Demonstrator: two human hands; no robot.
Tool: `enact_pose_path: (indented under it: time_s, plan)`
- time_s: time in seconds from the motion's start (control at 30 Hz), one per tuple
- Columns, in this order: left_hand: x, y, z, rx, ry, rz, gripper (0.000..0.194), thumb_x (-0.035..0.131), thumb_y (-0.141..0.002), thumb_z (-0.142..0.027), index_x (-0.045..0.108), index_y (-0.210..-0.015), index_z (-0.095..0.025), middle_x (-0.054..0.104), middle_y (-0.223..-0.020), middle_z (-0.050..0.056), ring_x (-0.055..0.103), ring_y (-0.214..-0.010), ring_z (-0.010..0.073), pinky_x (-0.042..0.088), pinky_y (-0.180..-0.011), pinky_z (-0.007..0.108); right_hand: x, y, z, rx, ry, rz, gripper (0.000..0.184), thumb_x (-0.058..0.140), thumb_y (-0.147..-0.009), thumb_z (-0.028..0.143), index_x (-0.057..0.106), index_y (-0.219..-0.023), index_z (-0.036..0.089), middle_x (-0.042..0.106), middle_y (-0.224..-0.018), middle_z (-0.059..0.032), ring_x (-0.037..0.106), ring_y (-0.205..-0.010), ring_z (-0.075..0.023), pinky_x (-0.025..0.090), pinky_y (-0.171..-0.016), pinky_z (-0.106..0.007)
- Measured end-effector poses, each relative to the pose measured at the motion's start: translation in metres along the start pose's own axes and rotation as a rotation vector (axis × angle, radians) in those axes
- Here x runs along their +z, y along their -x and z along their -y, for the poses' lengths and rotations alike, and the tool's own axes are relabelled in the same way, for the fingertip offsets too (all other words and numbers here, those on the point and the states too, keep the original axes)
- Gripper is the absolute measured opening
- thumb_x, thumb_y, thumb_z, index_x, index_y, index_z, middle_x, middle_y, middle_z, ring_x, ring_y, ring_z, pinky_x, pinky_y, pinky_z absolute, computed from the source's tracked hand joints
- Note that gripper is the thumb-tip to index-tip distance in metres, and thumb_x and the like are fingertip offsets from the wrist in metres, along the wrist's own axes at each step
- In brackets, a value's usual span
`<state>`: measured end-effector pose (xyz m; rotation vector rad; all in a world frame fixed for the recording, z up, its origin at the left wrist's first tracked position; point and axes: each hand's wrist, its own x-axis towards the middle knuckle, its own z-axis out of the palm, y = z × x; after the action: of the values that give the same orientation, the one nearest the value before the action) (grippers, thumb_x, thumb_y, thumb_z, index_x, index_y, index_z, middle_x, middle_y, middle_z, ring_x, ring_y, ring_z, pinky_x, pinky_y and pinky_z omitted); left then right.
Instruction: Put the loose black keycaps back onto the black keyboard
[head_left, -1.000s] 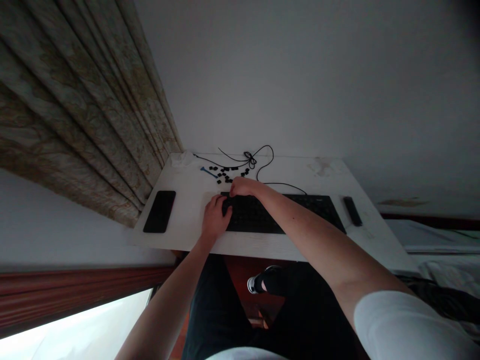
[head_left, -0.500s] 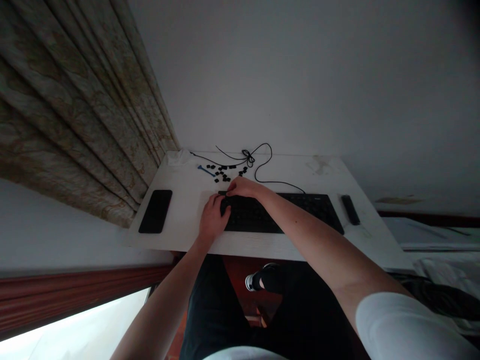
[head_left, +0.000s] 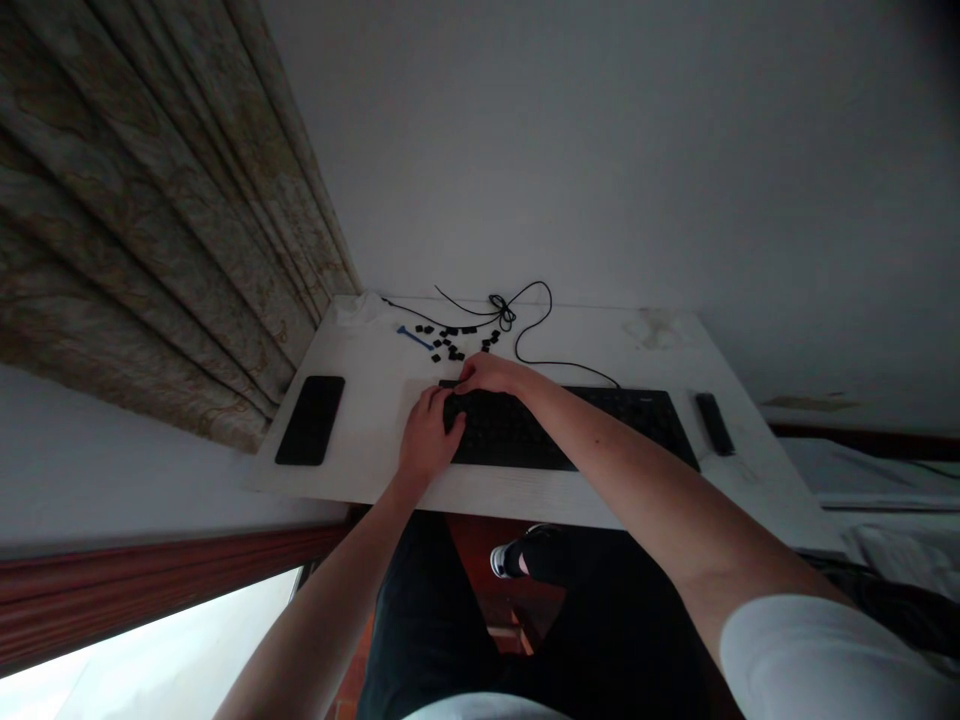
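Note:
A black keyboard lies flat on the white table, its right part crossed by my right forearm. At its left end, my left hand holds the edge, thumb over the keys and fingers along the upper left corner. My right hand is at that same corner with its fingertips pinched together close to the left fingers. Whatever is between those fingertips is too small and dark to make out. Just behind the hands lie several loose black keycaps and a thin blue tool.
The keyboard's black cable runs to a tied bundle near the wall. A black phone lies at the table's left, and a black oblong object at the right. Crumpled clear plastic sits in the back left corner, beside the patterned curtain.
The view has shifted slightly. Both hands stay at the keyboard's upper left corner, with hardly any visible movement against it. The loose keycaps and the blue tool lie as before.

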<state>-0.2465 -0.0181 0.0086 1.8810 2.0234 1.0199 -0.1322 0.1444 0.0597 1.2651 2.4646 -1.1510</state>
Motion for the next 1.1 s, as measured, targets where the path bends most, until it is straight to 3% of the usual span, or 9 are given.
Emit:
enact_pose_path:
  time_s: [0.13,0.27,0.33,0.43,0.53,0.63,0.8,0.93,1.1]
  plan:
    - [0.000,0.000,0.001,-0.007,-0.001,-0.002,0.037,0.056,-0.093,-0.030,0.052,-0.128,-0.021,0.056,-0.132,0.012,0.056,-0.124,0.0275,0.046,-0.109,0.045,0.000,0.005,-0.001,-0.017,-0.023,-0.013,0.026,0.076,-0.077,0.040,0.077,-0.090,0.017,0.074,-0.084,-0.0035,0.065,-0.080,-0.0168,0.043,-0.067,-0.022]
    - [0.000,0.000,0.004,-0.001,0.011,-0.009,0.037,0.055,-0.094,-0.031,0.053,-0.129,-0.021,0.056,-0.133,0.012,0.055,-0.126,0.0270,0.045,-0.110,0.045,-0.001,0.018,-0.009,-0.024,-0.106,-0.114,0.045,0.052,-0.093,0.054,0.075,-0.091,0.015,0.074,-0.085,-0.0059,0.064,-0.079,-0.0174,0.043,-0.068,-0.025]
    - [0.000,0.000,0.005,0.002,0.014,-0.013,0.038,0.054,-0.094,-0.032,0.053,-0.131,-0.021,0.055,-0.135,0.012,0.054,-0.128,0.0265,0.045,-0.110,0.045,-0.001,0.029,-0.016,-0.016,-0.091,-0.245,0.046,0.046,-0.096,0.050,0.073,-0.091,0.014,0.073,-0.087,-0.0072,0.064,-0.079,-0.0181,0.043,-0.070,-0.026]
    - [0.001,0.001,0.006,0.009,0.002,-0.008,0.041,0.053,-0.095,-0.035,0.053,-0.134,-0.022,0.054,-0.137,0.012,0.052,-0.130,0.0260,0.043,-0.112,0.044,0.004,0.057,-0.036,-0.006,-0.039,-0.543,0.037,0.047,-0.097,0.043,0.071,-0.094,0.015,0.073,-0.096,-0.0099,0.064,-0.087,-0.0194,0.044,-0.077,-0.027]
    - [0.001,0.001,0.006,0.032,-0.042,0.006,0.045,0.054,-0.095,-0.039,0.053,-0.137,-0.022,0.052,-0.142,0.012,0.048,-0.134,0.0276,0.040,-0.115,0.046,0.013,0.097,-0.069,0.003,-0.013,-0.802,0.036,0.045,-0.097,0.042,0.069,-0.092,0.016,0.072,-0.098,-0.0119,0.065,-0.086,-0.0205,0.046,-0.082,-0.030]
    - [0.002,0.002,0.006,0.052,-0.086,0.020,0.047,0.052,-0.096,-0.043,0.053,-0.139,-0.024,0.049,-0.147,0.012,0.044,-0.138,0.0289,0.039,-0.115,0.048,0.021,0.144,-0.118,0.031,0.090,-1.002,0.037,0.044,-0.096,0.043,0.069,-0.087,0.017,0.070,-0.092,-0.0134,0.064,-0.087,-0.0241,0.047,-0.084,-0.035]
    - [0.003,0.001,0.006,0.061,-0.124,0.026,0.046,0.050,-0.097,-0.045,0.054,-0.138,-0.025,0.049,-0.149,0.010,0.044,-0.139,0.0288,0.038,-0.115,0.049,0.031,0.208,-0.203,0.210,0.270,-1.275,0.039,0.043,-0.095,0.045,0.068,-0.084,0.017,0.069,-0.088,-0.0154,0.062,-0.087,-0.0288,0.047,-0.083,-0.043]
    - [0.002,0.001,0.005,0.067,-0.145,0.027,0.046,0.047,-0.098,-0.045,0.054,-0.138,-0.025,0.049,-0.148,0.011,0.044,-0.139,0.0286,0.037,-0.116,0.050,0.039,0.230,-0.236,0.267,0.294,-1.343,0.041,0.041,-0.096,0.044,0.069,-0.087,0.015,0.068,-0.088,-0.0177,0.061,-0.088,-0.0297,0.047,-0.081,-0.042]
    - [0.001,0.002,0.001,0.072,-0.131,0.031,0.044,0.047,-0.098,-0.044,0.055,-0.136,-0.022,0.049,-0.148,0.012,0.043,-0.140,0.0279,0.037,-0.117,0.049,0.042,0.231,-0.234,0.274,0.301,-1.284,0.041,0.040,-0.096,0.043,0.069,-0.092,0.015,0.068,-0.095,-0.0176,0.060,-0.093,-0.0296,0.046,-0.084,-0.043]
